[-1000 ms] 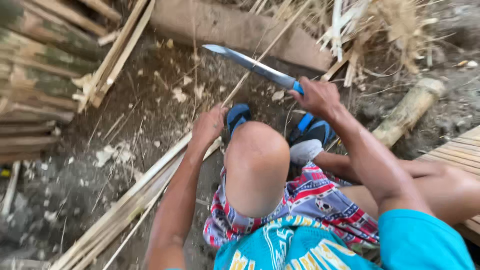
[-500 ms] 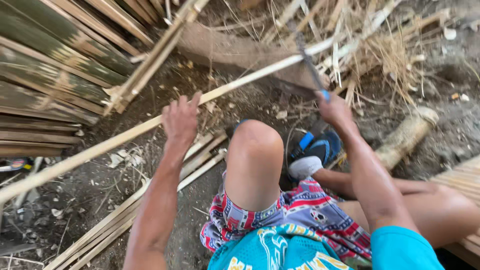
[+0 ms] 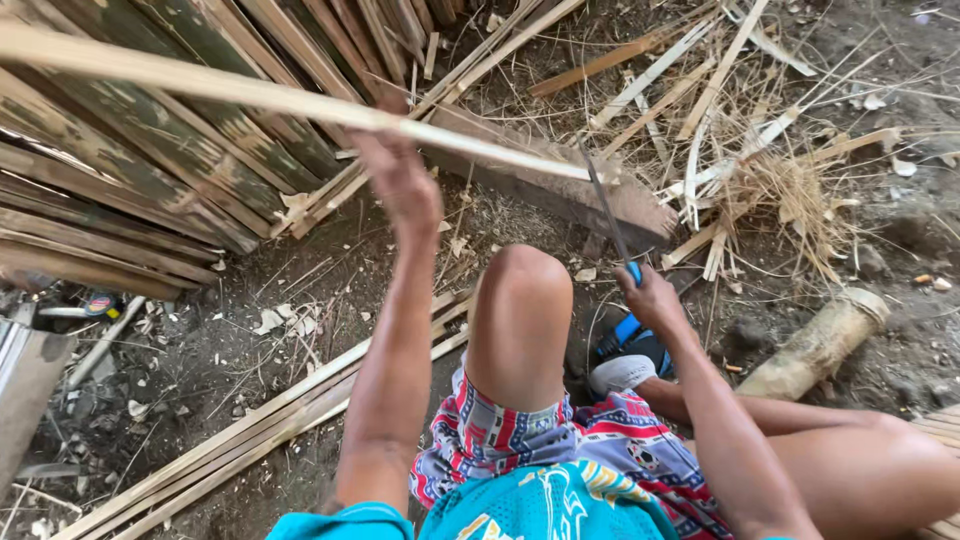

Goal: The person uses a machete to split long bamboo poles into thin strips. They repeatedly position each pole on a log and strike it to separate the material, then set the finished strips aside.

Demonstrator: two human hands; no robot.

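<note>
So the left hand (image 3: 405, 190) was up high, fingers wrapped around a long pale bamboo strip (image 3: 250, 95) that ran from the top left corner down to the right. The right hand (image 3: 655, 300) was closed tight on the blue handle of a knife (image 3: 606, 215), blade pointing up and touching the strip near its far end, right over a weathered wooden plank (image 3: 560, 185) on the dirt. A raised bare knee (image 3: 520, 300) sat between the two arms. Stacked split bamboo slats (image 3: 130, 180) filled the left side, more thin strips (image 3: 250, 440) lay on the ground by the left arm, and a short log (image 3: 815, 345) rested off to the right, near a mess of dry shavings (image 3: 780, 190)
</note>
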